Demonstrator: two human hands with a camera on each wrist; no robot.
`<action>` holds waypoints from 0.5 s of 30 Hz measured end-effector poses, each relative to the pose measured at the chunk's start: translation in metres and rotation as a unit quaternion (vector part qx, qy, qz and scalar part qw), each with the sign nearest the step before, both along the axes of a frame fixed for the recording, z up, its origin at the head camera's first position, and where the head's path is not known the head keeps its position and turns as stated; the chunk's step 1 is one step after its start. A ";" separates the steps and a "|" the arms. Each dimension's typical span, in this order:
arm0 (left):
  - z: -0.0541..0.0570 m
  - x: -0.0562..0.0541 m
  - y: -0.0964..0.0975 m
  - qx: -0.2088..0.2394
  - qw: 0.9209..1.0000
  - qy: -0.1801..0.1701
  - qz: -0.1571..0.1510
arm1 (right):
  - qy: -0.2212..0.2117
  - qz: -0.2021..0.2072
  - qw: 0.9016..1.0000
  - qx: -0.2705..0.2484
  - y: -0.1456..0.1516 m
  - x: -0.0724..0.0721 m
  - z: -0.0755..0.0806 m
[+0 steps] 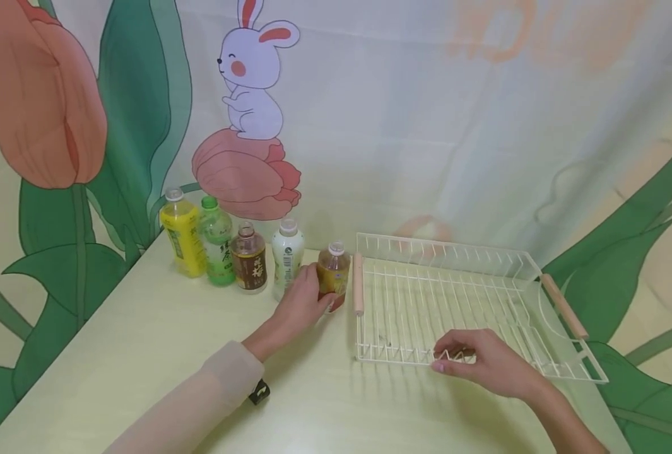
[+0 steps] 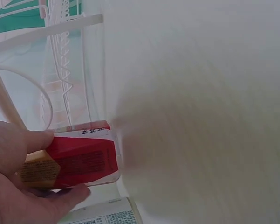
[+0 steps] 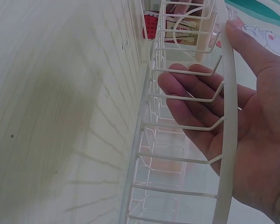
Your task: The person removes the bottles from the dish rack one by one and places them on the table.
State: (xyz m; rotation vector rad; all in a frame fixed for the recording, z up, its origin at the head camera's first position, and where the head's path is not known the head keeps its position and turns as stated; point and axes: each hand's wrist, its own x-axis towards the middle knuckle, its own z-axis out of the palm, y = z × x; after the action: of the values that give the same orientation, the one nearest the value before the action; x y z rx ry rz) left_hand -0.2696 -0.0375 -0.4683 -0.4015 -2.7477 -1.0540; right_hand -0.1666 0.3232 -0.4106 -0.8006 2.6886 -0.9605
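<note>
My left hand [image 1: 297,301] grips a small bottle [image 1: 334,268] with brown contents and a yellow and red label, its thumb on one side and fingers on the other. In the left wrist view, the red lower part of its label shows between thumb and fingers. The bottle stands upright just left of a white wire basket [image 1: 392,362] with wooden handles [image 1: 358,284]. My right hand [image 1: 491,362] holds the basket's near rim, thumb outside and curled fingers reaching inside, as the right wrist view shows. A white bottle [image 1: 288,252] stands left of the gripped one.
Further left on the table [image 1: 142,366] stand a yellow bottle [image 1: 183,233], a green bottle [image 1: 216,243] and a dark-labelled bottle [image 1: 249,261], in a row. A small black object [image 1: 260,392] shows by the left sleeve. A printed curtain [image 1: 404,126] hangs behind the table.
</note>
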 end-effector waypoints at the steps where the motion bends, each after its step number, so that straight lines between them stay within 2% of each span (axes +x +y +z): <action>1: 0.000 0.000 0.000 -0.001 1.000 0.000 0.002 | -0.002 0.000 1.000 -0.002 0.000 0.000 0.000; 8: -0.001 0.000 0.004 0.002 1.000 -0.022 0.011 | -0.010 -0.004 1.000 0.002 0.001 0.001 0.001; 11: -0.001 0.001 0.007 -0.003 1.000 -0.018 0.014 | -0.007 -0.006 1.000 0.002 0.002 0.003 0.002; 15: 0.000 0.008 0.008 -0.006 1.000 -0.026 0.011 | -0.017 -0.005 1.000 -0.003 0.003 0.008 0.002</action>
State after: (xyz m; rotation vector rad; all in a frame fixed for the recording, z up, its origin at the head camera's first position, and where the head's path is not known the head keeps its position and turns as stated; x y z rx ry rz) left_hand -0.2612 -0.0298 -0.4684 -0.3479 -2.7989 -1.0586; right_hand -0.1587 0.3258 -0.4088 -0.7653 2.6660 -0.9752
